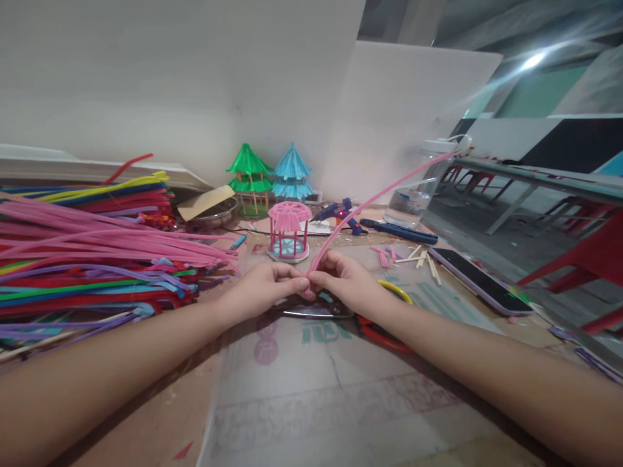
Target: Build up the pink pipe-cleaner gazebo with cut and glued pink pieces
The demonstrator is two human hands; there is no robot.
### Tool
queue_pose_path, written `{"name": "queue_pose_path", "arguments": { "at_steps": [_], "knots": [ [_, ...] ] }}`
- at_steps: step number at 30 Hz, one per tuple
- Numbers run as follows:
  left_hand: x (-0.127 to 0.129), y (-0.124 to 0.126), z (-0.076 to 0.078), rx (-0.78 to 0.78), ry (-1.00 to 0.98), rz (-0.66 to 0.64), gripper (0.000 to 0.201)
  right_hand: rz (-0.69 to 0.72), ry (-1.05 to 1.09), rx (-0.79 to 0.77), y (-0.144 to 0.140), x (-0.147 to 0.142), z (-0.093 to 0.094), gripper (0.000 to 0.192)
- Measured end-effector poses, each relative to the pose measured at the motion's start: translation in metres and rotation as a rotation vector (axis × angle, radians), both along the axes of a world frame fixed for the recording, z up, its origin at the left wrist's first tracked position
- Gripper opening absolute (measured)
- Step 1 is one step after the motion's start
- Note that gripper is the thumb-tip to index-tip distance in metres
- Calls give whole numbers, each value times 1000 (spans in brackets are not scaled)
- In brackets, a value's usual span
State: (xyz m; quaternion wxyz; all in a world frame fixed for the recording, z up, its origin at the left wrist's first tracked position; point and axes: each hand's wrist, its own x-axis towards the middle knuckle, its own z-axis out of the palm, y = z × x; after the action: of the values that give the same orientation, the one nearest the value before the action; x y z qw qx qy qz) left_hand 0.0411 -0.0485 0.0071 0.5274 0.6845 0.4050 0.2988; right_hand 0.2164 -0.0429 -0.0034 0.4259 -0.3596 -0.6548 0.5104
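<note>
Fingertips: both sets of fingertips [305, 283] meet at centre frame, pinched on the near end of one pink pipe cleaner [384, 192].
Left hand [265, 285]: fingers curled, thumb and forefinger nipping the stem's end from the left.
Right hand [348, 280]: clenched lightly on the same end, just beside the left, knuckles toward the camera.
Pipe cleaner's place: it rises from the pinch and sweeps in a long arc to the upper right, its far tip free in the air near a clear plastic bottle [413, 188].
Handling, as I judge it: very light, fuzzy and not slippery; a thin wire core that bends easily and keeps its bend. The free length will likely wobble, so a grip close to the bending spot suits best.
Just behind the hands: a small pink pavilion model [289, 231] stands on the table.
Farther back: green and blue pavilion models [270, 178], a glue gun [338, 213].
Left of frame: a big heap of coloured pipe cleaners [92, 253].
Right of frame: a phone [479, 280] lying flat.
</note>
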Motion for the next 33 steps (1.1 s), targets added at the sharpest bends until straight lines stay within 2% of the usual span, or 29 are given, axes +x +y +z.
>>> {"name": "queue_pose_path", "arguments": {
  "at_steps": [14, 33],
  "knots": [
    [-1, 5, -4, 70, -7, -22, 25, 98, 105, -39, -4, 3, 2, 33],
    [0, 1, -1, 83, 40, -14, 22, 38, 4, -14, -4, 1, 3, 17]
  ]
}}
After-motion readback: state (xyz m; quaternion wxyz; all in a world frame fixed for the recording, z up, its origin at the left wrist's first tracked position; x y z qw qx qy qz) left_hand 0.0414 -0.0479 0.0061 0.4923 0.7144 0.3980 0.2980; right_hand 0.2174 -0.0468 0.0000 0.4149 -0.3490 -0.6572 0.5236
